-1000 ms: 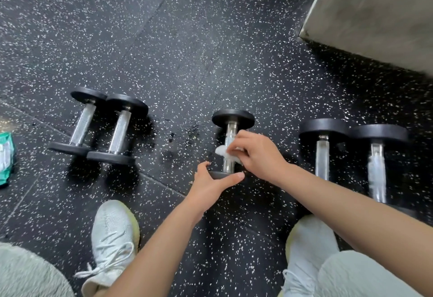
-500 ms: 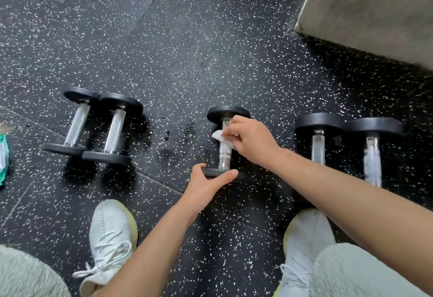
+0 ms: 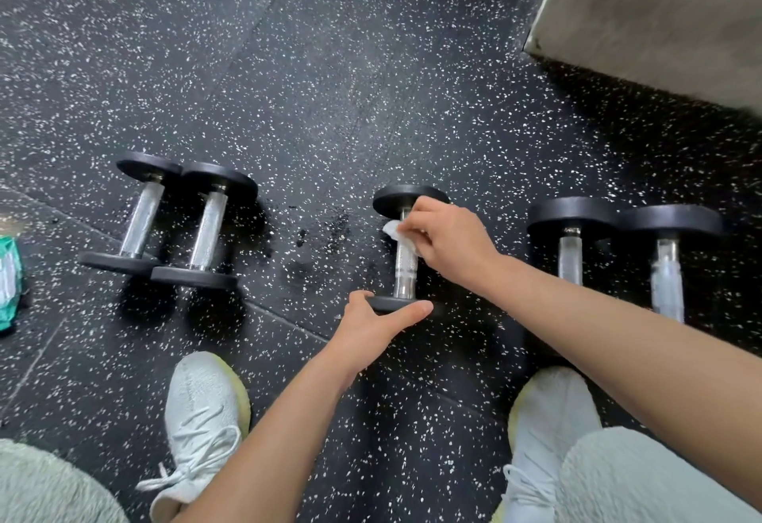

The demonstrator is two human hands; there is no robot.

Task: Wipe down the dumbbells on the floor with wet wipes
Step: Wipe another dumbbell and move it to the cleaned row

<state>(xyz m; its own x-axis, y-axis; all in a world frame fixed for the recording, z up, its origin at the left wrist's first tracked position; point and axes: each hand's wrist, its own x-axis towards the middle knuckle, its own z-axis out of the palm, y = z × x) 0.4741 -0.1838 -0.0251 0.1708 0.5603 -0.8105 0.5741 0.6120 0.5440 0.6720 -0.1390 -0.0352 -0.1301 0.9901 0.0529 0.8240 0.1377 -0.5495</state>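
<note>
Pinching the wet wipe (image 3: pixel 395 229), the right hand (image 3: pixel 447 240) now sits at the far end of the middle dumbbell's (image 3: pixel 406 265) handle, up against the far plate — a second ago it was at mid-handle. The left hand (image 3: pixel 373 322) still cups the near plate, thumb and fingers spread around its rim. The dumbbell lies mid-floor (image 3: pixel 330 69), between two pairs.

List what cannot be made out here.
Head view:
- White wet wipe: mostly covered by the right hand.
- Green wipe packet: cut by the left edge, print unreadable.
- Rightmost black-and-chrome dumbbell: near end hidden behind the right forearm.
</note>
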